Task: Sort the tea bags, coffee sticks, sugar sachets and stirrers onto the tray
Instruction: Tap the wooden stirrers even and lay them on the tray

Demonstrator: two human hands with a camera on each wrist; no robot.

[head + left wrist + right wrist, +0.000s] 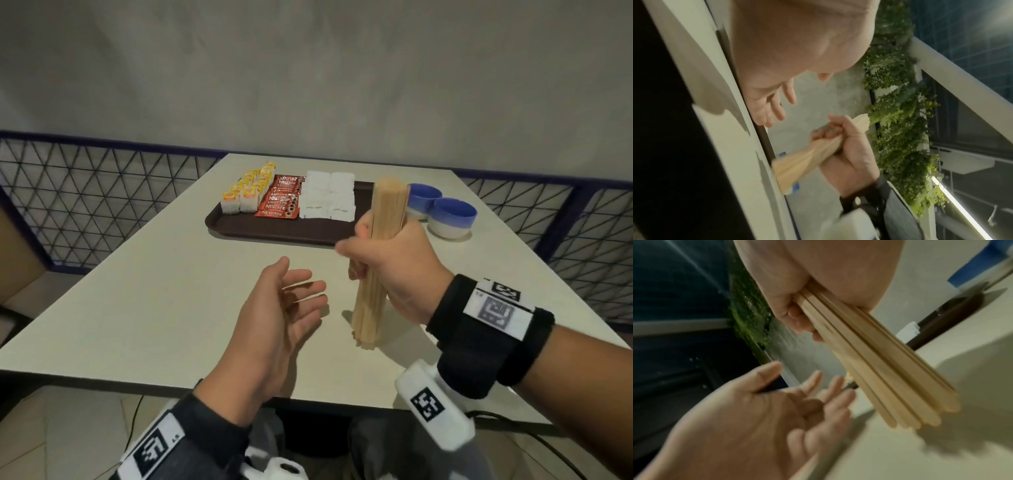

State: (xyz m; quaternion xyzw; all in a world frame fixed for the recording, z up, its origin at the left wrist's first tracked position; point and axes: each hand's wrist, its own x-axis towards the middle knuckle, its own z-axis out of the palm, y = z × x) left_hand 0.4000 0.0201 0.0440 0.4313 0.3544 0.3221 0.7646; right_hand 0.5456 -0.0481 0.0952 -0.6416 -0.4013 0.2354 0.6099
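My right hand (383,253) grips a thick bundle of wooden stirrers (380,260) upright, their lower ends just above or on the table (171,291). The same stirrers (879,366) fan out below my fist in the right wrist view, and the stirrers (803,160) show in the left wrist view too. My left hand (291,301) hovers palm up and empty, just left of the bundle. On the dark brown tray (274,229) lie rows of yellow-tagged tea bags (246,192), red coffee sticks (281,198) and white sugar sachets (329,195). The tray's right part is hidden behind the bundle.
Two blue-and-white bowls (442,212) stand right of the tray. A wire-mesh railing (85,205) runs behind the table, and a grey wall rises beyond it. The table's near edge is close to my body.
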